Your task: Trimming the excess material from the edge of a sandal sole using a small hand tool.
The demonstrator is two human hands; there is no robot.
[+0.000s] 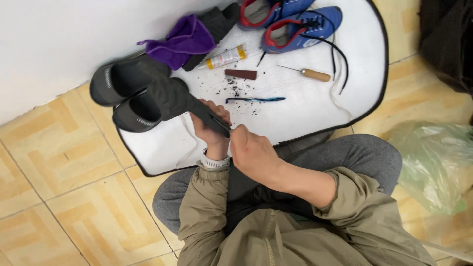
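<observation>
Nearest: olive jacket sleeves and grey trouser knees fill the bottom of the head view, the person sitting cross-legged at the mat's edge
Right hand: fingers curled shut, tips pressed against the near end of the dark shoe; whether they pinch a small tool there cannot be told
Left hand: wrapped around the shoe's near end from below, thumb on top, a white watch on the wrist
Shoe: dark, held above the white mat, long axis running from the hands up and left toward the wall
Key relation: the shoe's near end sits between both hands, touching each; the rest of it lies away from the fingers to the upper left; the left hand bears it, the right meets it at the tip
Beside it: a second dark shoe lies just left, opening up
On the mat: blue toothbrush near the left hand, brown block, awl with wooden handle, glue tube, dark crumbs
Far end: purple cloth, blue shoes cut off by the top edge
Hidden: the contact point under the right fingertips, and the shoe's sole
Right side: green plastic bag on the tiles
</observation>
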